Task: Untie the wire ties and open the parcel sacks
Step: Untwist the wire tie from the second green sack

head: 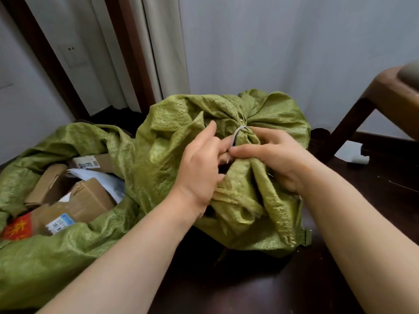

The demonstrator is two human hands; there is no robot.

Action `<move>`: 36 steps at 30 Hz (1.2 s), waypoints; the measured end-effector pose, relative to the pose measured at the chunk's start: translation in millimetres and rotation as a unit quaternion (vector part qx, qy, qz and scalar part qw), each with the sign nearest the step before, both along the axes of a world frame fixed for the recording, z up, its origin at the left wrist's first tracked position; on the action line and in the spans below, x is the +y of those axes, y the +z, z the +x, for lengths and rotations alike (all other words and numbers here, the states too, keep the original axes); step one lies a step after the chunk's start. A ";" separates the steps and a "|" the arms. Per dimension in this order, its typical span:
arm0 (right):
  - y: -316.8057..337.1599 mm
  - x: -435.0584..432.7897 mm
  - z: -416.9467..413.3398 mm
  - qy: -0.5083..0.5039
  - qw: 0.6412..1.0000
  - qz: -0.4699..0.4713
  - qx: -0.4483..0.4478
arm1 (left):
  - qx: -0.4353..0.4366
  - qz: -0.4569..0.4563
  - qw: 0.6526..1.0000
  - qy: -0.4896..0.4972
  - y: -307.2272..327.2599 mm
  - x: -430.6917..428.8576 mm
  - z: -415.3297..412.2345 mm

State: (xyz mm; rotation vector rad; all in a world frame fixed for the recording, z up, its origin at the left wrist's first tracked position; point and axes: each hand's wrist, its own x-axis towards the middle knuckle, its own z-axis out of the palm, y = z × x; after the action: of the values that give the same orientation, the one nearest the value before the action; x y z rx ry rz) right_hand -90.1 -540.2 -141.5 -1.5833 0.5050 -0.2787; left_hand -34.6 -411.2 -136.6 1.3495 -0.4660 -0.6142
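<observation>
Left hand (199, 165) apparently pinching tie (237, 133); right hand (280, 158) gripping sack (274, 109) neck beside tie, not yet undone; open sack (68, 257) lying left of tie.

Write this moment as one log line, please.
step: untying | left hand: pinches wire tie | right hand: grips tied sack at neck | open sack: boxes inside
</observation>
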 end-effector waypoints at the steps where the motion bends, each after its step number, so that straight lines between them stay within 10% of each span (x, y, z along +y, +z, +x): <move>1: 0.2 -1.9 -1.9 0.002 0.999 0.034 -0.011 | -0.013 0.018 1.000 0.006 3.0 0.4 -0.7; 7: 0.1 -1.5 -7.7 0.039 0.978 0.201 -0.029 | -0.385 0.128 0.900 0.157 -10.0 7.2 11.9; 15: -2.7 5.3 -10.9 0.177 0.913 0.356 -0.092 | -0.443 0.249 0.861 0.031 3.2 13.5 31.2; 20: 1.0 11.8 -3.1 0.085 0.994 0.064 -0.014 | -0.403 0.274 0.869 0.085 -7.8 21.3 38.1; 23: 10.3 17.5 -0.1 -0.022 0.973 -0.218 -0.073 | -0.348 0.231 0.903 0.097 -2.3 20.2 38.0; 28: -0.1 28.0 5.5 0.044 0.982 -0.147 -0.107 | -0.266 0.191 0.943 0.065 6.3 25.9 44.8; 36: -45.8 57.3 28.6 -0.028 0.922 -0.372 -0.102 | -0.190 0.300 0.935 -0.003 -4.0 61.5 47.3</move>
State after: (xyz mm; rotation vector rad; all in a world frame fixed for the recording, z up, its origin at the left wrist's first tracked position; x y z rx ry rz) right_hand -61.5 -482.9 -187.3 -2.2431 0.2879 -0.7369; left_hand 12.7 -349.6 -140.6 2.0708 -0.6225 -0.5172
